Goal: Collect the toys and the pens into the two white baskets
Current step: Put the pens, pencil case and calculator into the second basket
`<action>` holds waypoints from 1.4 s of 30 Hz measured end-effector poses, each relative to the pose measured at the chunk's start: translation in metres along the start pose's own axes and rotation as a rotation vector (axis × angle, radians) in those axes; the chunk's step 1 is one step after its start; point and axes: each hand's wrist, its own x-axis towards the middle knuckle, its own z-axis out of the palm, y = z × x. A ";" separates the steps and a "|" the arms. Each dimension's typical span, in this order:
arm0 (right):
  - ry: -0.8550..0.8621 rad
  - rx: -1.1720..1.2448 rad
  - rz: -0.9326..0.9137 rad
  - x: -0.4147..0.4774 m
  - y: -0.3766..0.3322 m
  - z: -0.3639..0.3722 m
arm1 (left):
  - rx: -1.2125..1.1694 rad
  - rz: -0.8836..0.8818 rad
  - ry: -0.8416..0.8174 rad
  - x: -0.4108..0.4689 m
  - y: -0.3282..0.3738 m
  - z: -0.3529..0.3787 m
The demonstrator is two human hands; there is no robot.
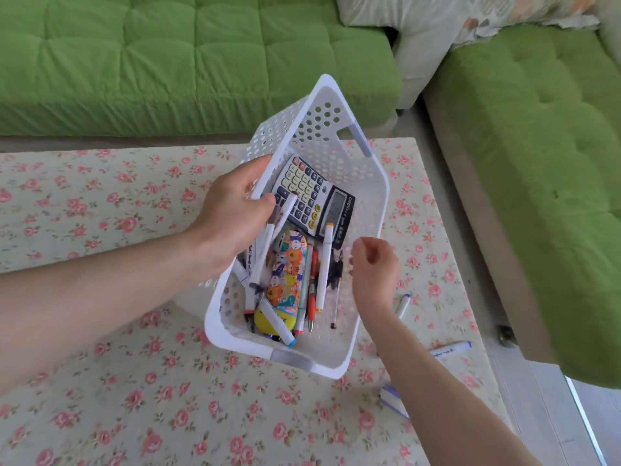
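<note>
Grips the white perforated plastic basket (364,203) at its long left wall with the left hand (232,213), thumb inside, fingers round the rim; holds it lifted off the table and tilted. Hovers the right hand (373,267) just over the right rim, fingers loosely curled, nothing visible between them.

Inside: a grey desk calculator (312,196), a colourful animal-print pencil case (285,274) and a heap of pens (312,297), gathered toward the near end.

Probably light and fairly stiff, though thin walls likely flex under a one-sided grip. Better taken by the grey handle bars (289,358) at the short ends. Loose contents apt to slide when tipped.

Not yet collected: two white markers (452,348) on the cloth to the right, near a small blue-and-white block (391,398). Smooth, light, prone to roll; easiest pinched mid-barrel.

Underneath, a cream rose-print tablecloth (134,415), soft; beyond and to the right, a green tufted sofa (168,62).
</note>
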 end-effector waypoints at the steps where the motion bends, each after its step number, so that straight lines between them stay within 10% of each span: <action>1: 0.085 -0.024 0.023 0.006 0.014 -0.012 | 0.002 -0.004 -0.007 -0.004 0.003 0.002; 13: -0.143 -0.565 0.410 0.005 0.133 -0.051 | 0.006 0.071 -0.119 -0.023 -0.007 0.027; 22: 0.239 -0.351 0.497 0.021 0.140 -0.097 | 0.028 0.119 -0.142 -0.026 0.006 0.043; 33: 0.216 -0.372 0.757 0.025 0.160 -0.096 | 0.028 0.105 -0.184 -0.023 0.000 0.055; 42: 0.238 -0.217 0.613 0.015 0.121 -0.090 | 0.111 0.126 -0.199 -0.022 -0.002 0.052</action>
